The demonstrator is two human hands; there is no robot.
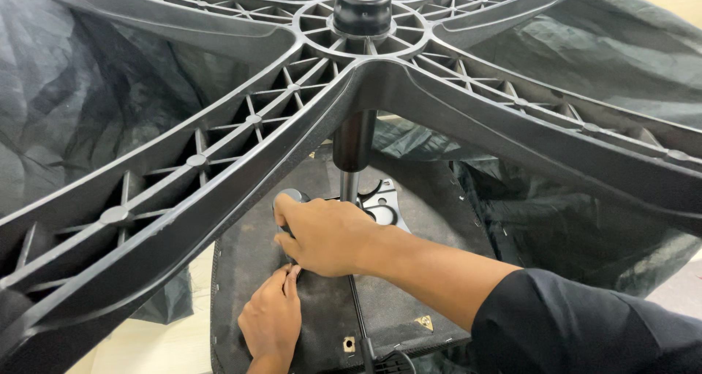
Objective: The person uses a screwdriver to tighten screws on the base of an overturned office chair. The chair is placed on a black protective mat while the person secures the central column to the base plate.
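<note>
I am looking down at an upturned office chair, past its five-armed base.

Nearest to me, my left hand (272, 323) lies low on the dark fabric underside of the seat (431, 213), close to the seat's near edge. It is palm down, fingers stretched forward and pressed flat on the fabric, fingertips touching the heel of my other hand. It grips nothing; it rests open on the surface.

Just beyond it, my right hand (325, 235) comes in from the right, the forearm in a dark sleeve (585, 330) crossing the seat's near right corner. The hand is curled, knuckles up, closed over a rounded grey knob (292, 196) whose top shows past my fingers. The knob sits near the middle of the seat, beside a metal plate (382, 202) at the foot of the centre post (354, 144).

A thin rod (360, 315) runs from under my right wrist toward the seat's near edge. Two small fixing holes show in the fabric near that edge.

The post rises from the plate toward me into the hub (362, 12) of the black plastic base (183, 169). Its ribbed arms spread overhead: one crosses above the seat's left edge, another above its right edge, so my hands work in the gap between them with little room on either side.

Crumpled dark plastic sheeting (80, 89) lies behind and around the seat's far edge.
</note>
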